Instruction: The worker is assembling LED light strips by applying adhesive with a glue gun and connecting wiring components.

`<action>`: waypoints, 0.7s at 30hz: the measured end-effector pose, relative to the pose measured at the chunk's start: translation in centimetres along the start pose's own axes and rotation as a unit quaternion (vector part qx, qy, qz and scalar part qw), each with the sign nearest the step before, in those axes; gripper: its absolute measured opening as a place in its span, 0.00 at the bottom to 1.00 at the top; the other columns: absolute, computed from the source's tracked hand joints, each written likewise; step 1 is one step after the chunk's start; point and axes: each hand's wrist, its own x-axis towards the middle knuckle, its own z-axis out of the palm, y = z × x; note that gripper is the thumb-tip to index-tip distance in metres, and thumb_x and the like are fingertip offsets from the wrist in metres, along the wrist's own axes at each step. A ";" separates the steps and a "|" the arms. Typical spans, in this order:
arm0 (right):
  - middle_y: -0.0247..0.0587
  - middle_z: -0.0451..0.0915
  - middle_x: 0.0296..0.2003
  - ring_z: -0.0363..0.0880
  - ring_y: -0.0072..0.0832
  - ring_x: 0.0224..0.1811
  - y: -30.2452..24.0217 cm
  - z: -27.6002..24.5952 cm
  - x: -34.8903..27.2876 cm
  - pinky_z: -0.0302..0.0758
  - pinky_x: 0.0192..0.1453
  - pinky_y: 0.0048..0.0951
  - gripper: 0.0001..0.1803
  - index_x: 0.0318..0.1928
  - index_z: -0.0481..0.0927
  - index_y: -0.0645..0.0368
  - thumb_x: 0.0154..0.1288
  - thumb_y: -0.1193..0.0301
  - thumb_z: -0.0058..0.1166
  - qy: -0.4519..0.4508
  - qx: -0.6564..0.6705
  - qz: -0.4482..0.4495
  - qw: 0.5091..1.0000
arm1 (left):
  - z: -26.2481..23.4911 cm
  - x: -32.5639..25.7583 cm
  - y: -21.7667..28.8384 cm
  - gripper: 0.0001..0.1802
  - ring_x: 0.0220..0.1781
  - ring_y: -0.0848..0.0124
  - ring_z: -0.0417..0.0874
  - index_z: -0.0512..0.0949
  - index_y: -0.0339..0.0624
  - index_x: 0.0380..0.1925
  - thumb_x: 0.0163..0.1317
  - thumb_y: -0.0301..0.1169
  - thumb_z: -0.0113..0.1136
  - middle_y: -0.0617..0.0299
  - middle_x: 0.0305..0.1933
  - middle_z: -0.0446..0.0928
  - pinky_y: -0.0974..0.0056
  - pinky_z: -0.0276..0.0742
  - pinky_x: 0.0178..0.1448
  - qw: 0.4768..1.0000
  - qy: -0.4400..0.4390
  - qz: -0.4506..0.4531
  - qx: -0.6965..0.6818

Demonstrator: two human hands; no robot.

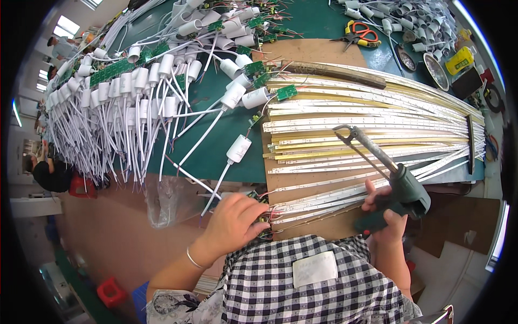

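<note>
My right hand [386, 213] grips a green-handled soldering iron [402, 186]; its long metal shaft rises up and left to a bent tip [342, 131] above the strips. Many long white and yellow LED strips [372, 121] lie side by side on a brown board [313, 51]. My left hand [234, 218] rests at the near left ends of the strips, fingers pressed on a small green circuit board with thin wires [263, 208]. A white cylindrical part on a white cable [238, 148] lies just beyond that hand.
A large heap of white cylindrical parts with cables and green circuit boards [135, 92] covers the green table at left. Red-and-yellow scissors [360, 33], more white parts [410, 19] and a round metal tin [436, 70] sit at the far right. Other people work at far left.
</note>
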 end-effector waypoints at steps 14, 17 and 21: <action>0.51 0.81 0.40 0.84 0.40 0.40 -0.4 -0.6 -1.3 0.61 0.73 0.57 0.31 0.55 0.72 0.63 0.51 0.62 0.64 0.025 0.016 0.010 1.000 | -1.3 5.3 0.3 0.24 0.50 0.58 0.73 0.79 0.43 0.52 0.53 0.32 0.68 0.59 0.50 0.74 0.54 0.68 0.55 0.998 0.027 -0.023 0.053; 0.52 0.81 0.40 0.84 0.39 0.39 -0.8 -1.1 -2.3 0.68 0.69 0.55 0.32 0.54 0.71 0.64 0.51 0.61 0.64 0.040 0.022 0.007 0.999 | -0.3 4.0 0.1 0.24 0.51 0.58 0.73 0.79 0.44 0.52 0.53 0.32 0.68 0.60 0.49 0.74 0.55 0.68 0.55 0.998 -0.004 -0.010 0.057; 0.54 0.80 0.39 0.84 0.37 0.36 -0.8 -0.8 -2.1 0.78 0.58 0.50 0.32 0.54 0.70 0.64 0.51 0.61 0.63 0.062 0.040 -0.026 0.997 | -1.0 3.7 -0.1 0.23 0.50 0.57 0.73 0.80 0.44 0.51 0.53 0.32 0.68 0.59 0.48 0.74 0.54 0.67 0.55 0.997 0.033 0.021 0.072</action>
